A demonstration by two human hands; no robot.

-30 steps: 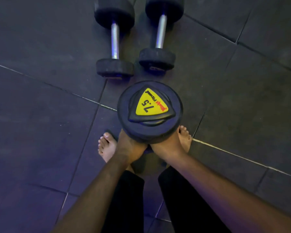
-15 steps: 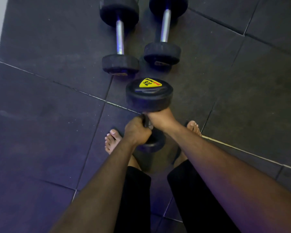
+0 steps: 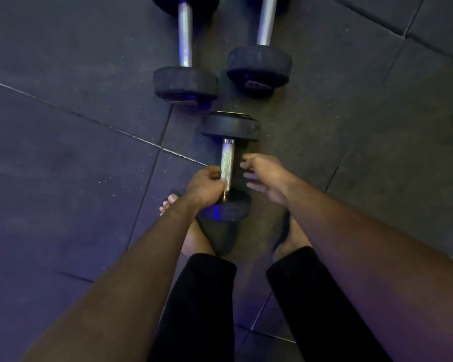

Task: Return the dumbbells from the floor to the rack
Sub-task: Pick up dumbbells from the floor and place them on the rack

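A black dumbbell [image 3: 230, 126] with a knurled steel handle lies lengthwise on the dark floor between my bare feet, its near head by my left foot. My left hand [image 3: 207, 185] is closed around the lower part of its handle. My right hand [image 3: 266, 176] hovers just right of the handle, fingers spread, touching nothing. Two more black dumbbells lie side by side beyond it: the left dumbbell [image 3: 185, 82] and the right dumbbell [image 3: 259, 65], their far heads cut off by the frame's top edge. No rack is in view.
Dark rubber floor tiles [image 3: 76, 158] with pale seams cover the whole view. My bare left foot [image 3: 169, 203] and black trouser legs [image 3: 202, 304] are below the dumbbell.
The dumbbell has tipped from standing on end in both hands to lying down along the floor. My right hand has let go of the handle and opened; my left hand still grips it.
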